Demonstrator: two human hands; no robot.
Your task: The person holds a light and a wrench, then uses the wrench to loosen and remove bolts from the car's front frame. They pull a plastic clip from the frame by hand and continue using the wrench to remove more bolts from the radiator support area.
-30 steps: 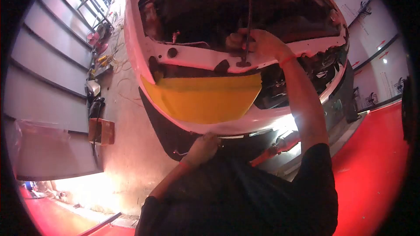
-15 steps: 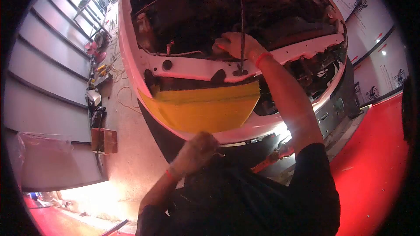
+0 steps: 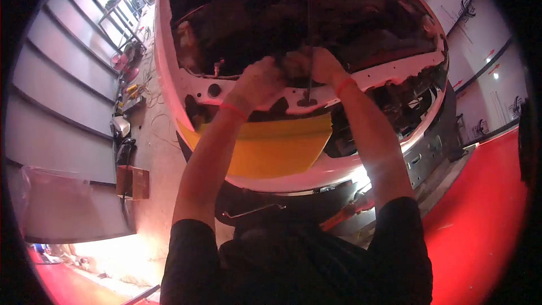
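Observation:
Both hands reach over the front edge of a car's open engine bay point(image 3: 237, 17). My left hand point(image 3: 263, 79) is blurred beside the dark area behind the pale front panel point(image 3: 378, 79); its fingers are hard to make out. Close to its right, my right hand point(image 3: 319, 66) is at the thin upright rod point(image 3: 309, 34); whether it grips anything is hidden by blur and shadow. Below my forearms, a yellow sheet point(image 3: 276, 144) lies over the car's front. A thin metal tool point(image 3: 254, 211) lies on the dark surface below the bumper.
A cardboard box point(image 3: 133, 182) stands on the floor at the left, with cables, a pink fan point(image 3: 119, 61) and other items along the wall. An orange-red object point(image 3: 341, 214) lies under the bumper. Red flooring point(image 3: 468, 220) is at the right.
My left hand has moved up from the yellow sheet's lower edge to beside my right hand. The thin metal tool now shows below the bumper. My right hand has shifted slightly.

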